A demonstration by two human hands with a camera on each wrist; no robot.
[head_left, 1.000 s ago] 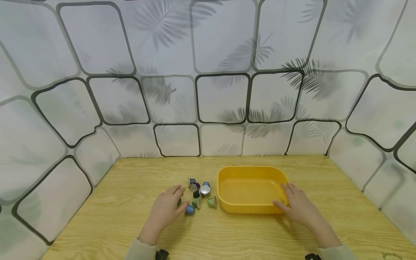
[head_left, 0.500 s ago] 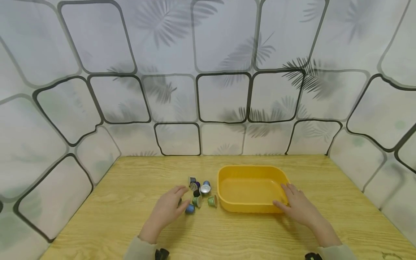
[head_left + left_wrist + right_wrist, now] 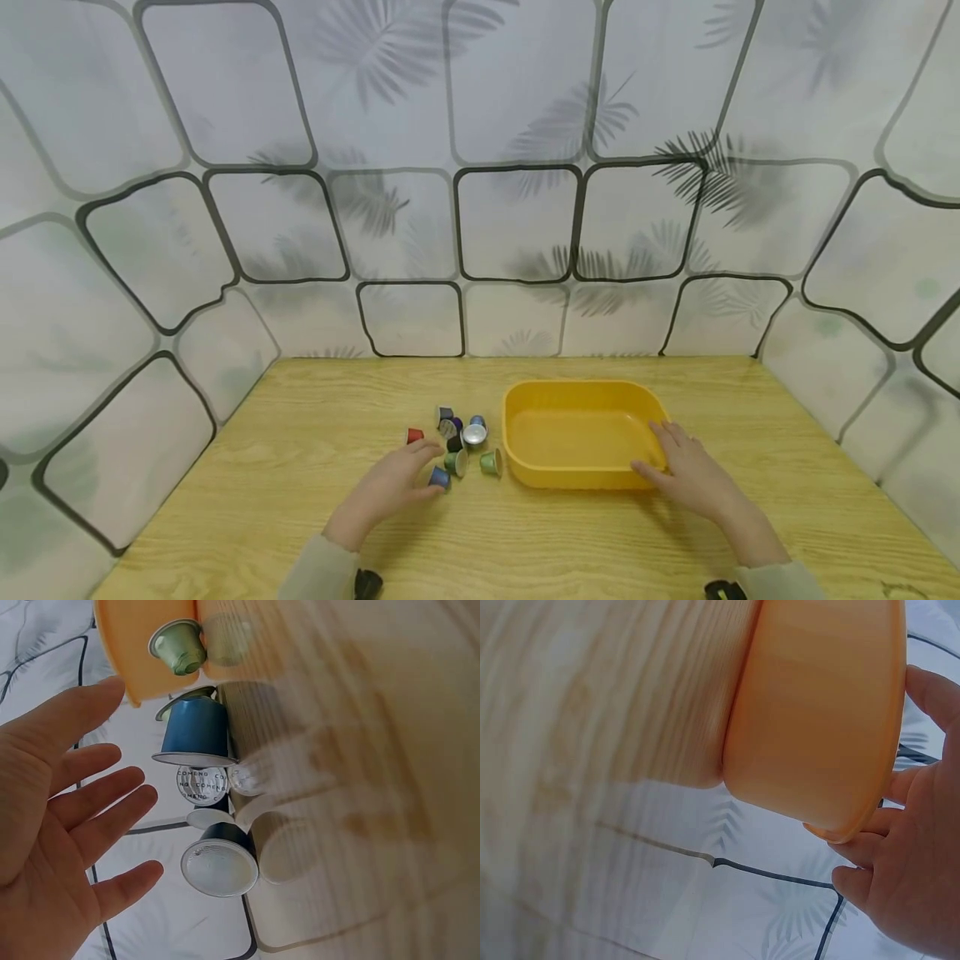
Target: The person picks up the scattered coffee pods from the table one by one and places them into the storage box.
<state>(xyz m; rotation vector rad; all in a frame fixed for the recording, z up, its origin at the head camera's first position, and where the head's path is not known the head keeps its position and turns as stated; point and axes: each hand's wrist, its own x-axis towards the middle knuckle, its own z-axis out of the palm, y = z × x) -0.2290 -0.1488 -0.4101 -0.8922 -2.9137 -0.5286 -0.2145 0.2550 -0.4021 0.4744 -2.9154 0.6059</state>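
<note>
My left hand [image 3: 390, 487] hovers over the table at the near left of a cluster of coffee capsules, its fingers spread and holding nothing. In the left wrist view a blue capsule [image 3: 196, 727] and a dark capsule [image 3: 221, 859] stand just beyond the fingertips. A red capsule [image 3: 414, 435] lies behind the hand; green capsules [image 3: 491, 462] and a silver-lidded one [image 3: 474, 435] lie to its right. My right hand [image 3: 693, 475] holds the right end of a yellow tub [image 3: 577, 478], fingers hooked over the rim and some fingertips hidden behind it.
The tub's floor [image 3: 577, 437] shows bare yellow. Further capsules, dark [image 3: 455, 443] and grey [image 3: 445, 413], sit close together left of the tub. A patterned curtain [image 3: 517, 317] encloses the wooden table [image 3: 525, 542] at the back and sides.
My left hand has shifted and turned slightly, and the red capsule behind its fingers has come into fuller view. My right hand and the tub have stayed in place.
</note>
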